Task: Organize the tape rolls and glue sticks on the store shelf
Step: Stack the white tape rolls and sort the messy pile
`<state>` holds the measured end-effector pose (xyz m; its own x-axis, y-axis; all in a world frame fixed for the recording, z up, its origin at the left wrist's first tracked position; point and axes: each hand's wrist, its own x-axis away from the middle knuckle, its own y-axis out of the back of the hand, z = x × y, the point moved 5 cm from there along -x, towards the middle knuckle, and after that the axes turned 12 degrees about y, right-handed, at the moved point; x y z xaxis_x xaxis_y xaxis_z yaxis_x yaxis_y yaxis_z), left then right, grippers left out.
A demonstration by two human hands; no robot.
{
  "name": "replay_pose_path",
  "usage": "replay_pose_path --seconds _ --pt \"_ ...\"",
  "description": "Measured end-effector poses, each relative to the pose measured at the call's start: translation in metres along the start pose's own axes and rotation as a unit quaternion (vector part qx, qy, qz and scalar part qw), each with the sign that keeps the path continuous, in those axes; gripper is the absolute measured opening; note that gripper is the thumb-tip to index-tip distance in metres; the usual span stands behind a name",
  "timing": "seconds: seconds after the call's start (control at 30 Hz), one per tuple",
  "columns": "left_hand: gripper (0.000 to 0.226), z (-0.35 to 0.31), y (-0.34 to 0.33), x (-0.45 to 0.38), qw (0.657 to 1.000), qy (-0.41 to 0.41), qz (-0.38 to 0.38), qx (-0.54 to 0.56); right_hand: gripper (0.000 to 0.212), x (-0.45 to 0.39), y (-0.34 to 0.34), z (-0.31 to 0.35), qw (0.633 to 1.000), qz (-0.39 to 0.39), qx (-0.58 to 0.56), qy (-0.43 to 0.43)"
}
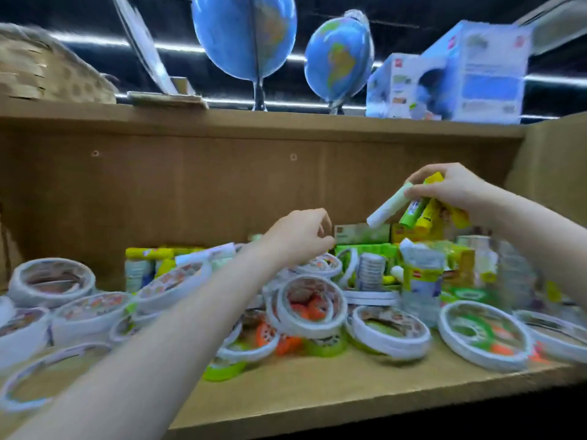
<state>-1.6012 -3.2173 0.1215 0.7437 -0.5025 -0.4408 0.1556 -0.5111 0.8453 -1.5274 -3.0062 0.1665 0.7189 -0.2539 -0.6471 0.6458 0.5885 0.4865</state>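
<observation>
Glue sticks [419,208]: a bunch of several, white, green and yellow, which we hold in our right hand [457,188] at 2 o'clock above the shelf [317,385], fingers curled round them, probably gathered for grouping. Tape rolls [313,303]: white-rimmed, printed, heaped loose from 9 to 4 o'clock. Left hand [298,239]: at centre, fingers loosely curled, holding nothing, poised over more stock. Globes [244,36] at 12 o'clock.

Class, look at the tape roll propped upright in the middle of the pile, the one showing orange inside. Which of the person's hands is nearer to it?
Left. The left hand hovers just above the tape roll, while the right hand is higher and off to the right, gripping glue sticks.
</observation>
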Motion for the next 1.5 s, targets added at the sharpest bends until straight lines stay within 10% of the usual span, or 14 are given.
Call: replay_pose_path --seconds 0.33,0.6,0.8,1.5 --pt "0.040 -0.060 -0.101 -0.046 0.990 0.013 0.069 -0.120 0.018 -0.023 0.054 -0.082 0.957 0.000 0.291 0.009" --pt "0.035 -0.052 -0.117 -0.055 0.989 0.018 0.085 -0.120 0.027 -0.061 0.044 -0.125 0.848 0.076 0.523 -0.051" --pt "0.028 -0.048 -0.118 -0.059 0.993 0.012 0.076 -0.090 0.038 -0.067 0.026 -0.156 0.873 0.180 0.447 -0.071" --pt "0.049 -0.047 -0.089 -0.018 0.995 -0.039 -0.061 0.063 0.018 0.046 0.024 -0.053 0.963 0.165 0.156 0.143"
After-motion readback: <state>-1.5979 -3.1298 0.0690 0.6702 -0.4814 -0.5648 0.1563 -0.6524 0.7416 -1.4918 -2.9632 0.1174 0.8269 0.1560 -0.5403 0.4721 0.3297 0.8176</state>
